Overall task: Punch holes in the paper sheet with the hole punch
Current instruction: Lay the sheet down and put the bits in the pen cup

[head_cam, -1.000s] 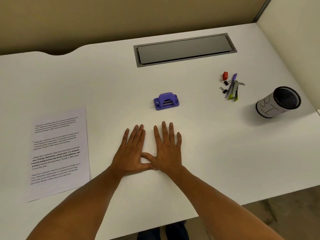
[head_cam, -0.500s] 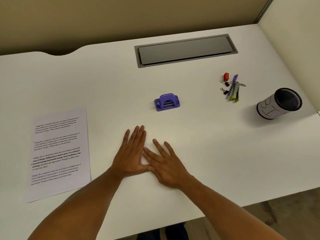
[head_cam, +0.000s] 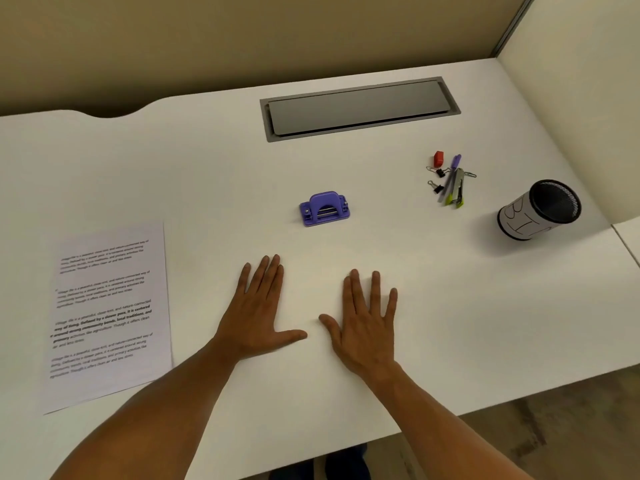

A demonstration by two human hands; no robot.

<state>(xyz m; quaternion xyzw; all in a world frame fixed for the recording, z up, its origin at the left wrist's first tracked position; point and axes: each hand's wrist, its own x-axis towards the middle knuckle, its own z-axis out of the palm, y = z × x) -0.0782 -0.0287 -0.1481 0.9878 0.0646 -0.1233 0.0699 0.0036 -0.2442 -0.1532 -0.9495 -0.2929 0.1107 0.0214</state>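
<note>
A purple hole punch (head_cam: 324, 208) stands on the white desk (head_cam: 207, 174), a little beyond my hands. A printed paper sheet (head_cam: 107, 313) lies flat at the left, near the desk's front edge. My left hand (head_cam: 258, 311) rests palm down on the desk, fingers spread, to the right of the sheet. My right hand (head_cam: 367, 322) lies palm down beside it, a small gap between the two thumbs. Both hands hold nothing and touch neither the punch nor the sheet.
A grey cable-tray cover (head_cam: 360, 109) is set into the desk at the back. At the right lie a red eraser (head_cam: 438, 159), binder clips (head_cam: 437, 180), a purple pen and a stapler (head_cam: 458, 190). A black mesh pen cup (head_cam: 540, 211) lies on its side at far right.
My right hand has slid to the right, away from the left hand; their thumbs no longer overlap. The left hand has stayed in place.
</note>
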